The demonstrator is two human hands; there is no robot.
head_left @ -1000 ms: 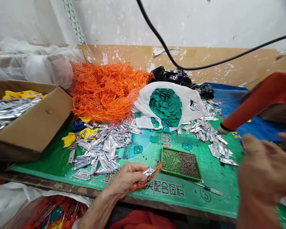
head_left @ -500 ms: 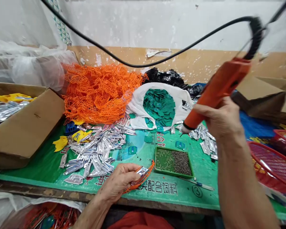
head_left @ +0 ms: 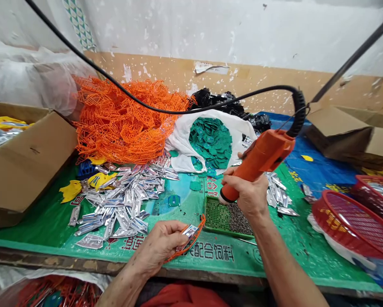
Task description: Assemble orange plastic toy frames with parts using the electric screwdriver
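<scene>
My left hand (head_left: 167, 243) pinches an orange plastic frame (head_left: 196, 238) with a shiny silver plate (head_left: 189, 231) laid against it, just above the front of the table. My right hand (head_left: 249, 192) is wrapped round an orange electric screwdriver (head_left: 258, 160), tilted with its tip down. That tip is over the green tray of screws (head_left: 215, 217); whether it touches a screw I cannot tell. Small dark screws (head_left: 239, 219) fill the tray's right side, while bare holes show on its left. My right hand partly covers the tray.
Silver plates (head_left: 124, 202) lie heaped left of centre. Behind them rises a pile of orange frames (head_left: 124, 121), beside a white bag (head_left: 181, 145) of green pieces. A cardboard box (head_left: 31, 157) stands left, red baskets (head_left: 348, 226) right. The screwdriver's black cable (head_left: 166, 111) hangs across the view.
My right hand has come in from the right, gripped the electric screwdriver and brought it down leftward to the screw tray. My left hand keeps its hold on the frame and plate.
</scene>
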